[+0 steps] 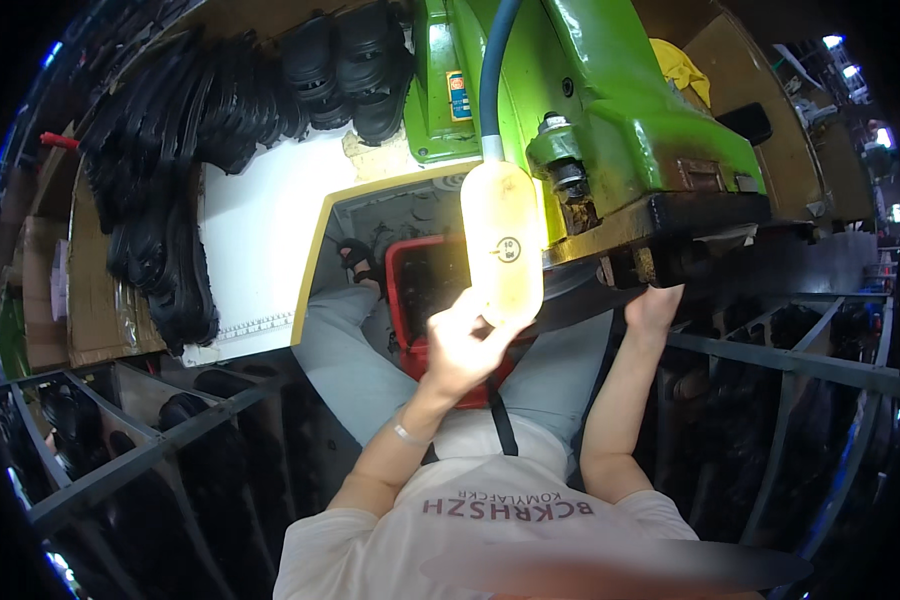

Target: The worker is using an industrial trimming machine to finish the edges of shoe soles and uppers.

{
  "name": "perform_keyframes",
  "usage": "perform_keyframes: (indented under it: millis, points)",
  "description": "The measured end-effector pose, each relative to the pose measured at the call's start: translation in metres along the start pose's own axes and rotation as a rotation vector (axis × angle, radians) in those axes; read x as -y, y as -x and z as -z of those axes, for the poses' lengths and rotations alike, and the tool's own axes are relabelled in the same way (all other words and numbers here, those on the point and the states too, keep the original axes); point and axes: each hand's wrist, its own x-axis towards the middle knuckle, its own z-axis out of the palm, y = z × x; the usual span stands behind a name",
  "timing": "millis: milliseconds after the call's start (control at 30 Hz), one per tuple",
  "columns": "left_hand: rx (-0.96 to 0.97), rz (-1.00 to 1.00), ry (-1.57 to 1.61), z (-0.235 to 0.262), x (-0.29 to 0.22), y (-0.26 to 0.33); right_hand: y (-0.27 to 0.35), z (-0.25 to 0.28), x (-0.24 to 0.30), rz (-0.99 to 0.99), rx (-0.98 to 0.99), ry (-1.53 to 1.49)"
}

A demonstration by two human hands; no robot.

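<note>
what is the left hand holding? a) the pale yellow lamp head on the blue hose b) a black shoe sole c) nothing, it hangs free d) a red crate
a: the left hand grips the lower end of the pale yellow lamp head, which hangs from a blue hose in front of the green machine; the right hand reaches up to the machine's dark underside.

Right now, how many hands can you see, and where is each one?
2. The left hand grips the lower end of the pale yellow lamp head. The right hand reaches up under the black edge of the green machine; its fingertips are hidden there.
</note>
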Motion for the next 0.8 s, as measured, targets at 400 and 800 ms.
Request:
perform_keyframes:
  millis: [400,800]
  points:
    - [-0.077,0.131,0.389,0.055,-0.015,-0.022,0.036,-0.038,-0.020,-0.064,0.024,0.026]
    - [0.490,0.543,0.156,0.092,0.006,0.039,0.049,-0.062,-0.036,-0.117,0.349,0.182]
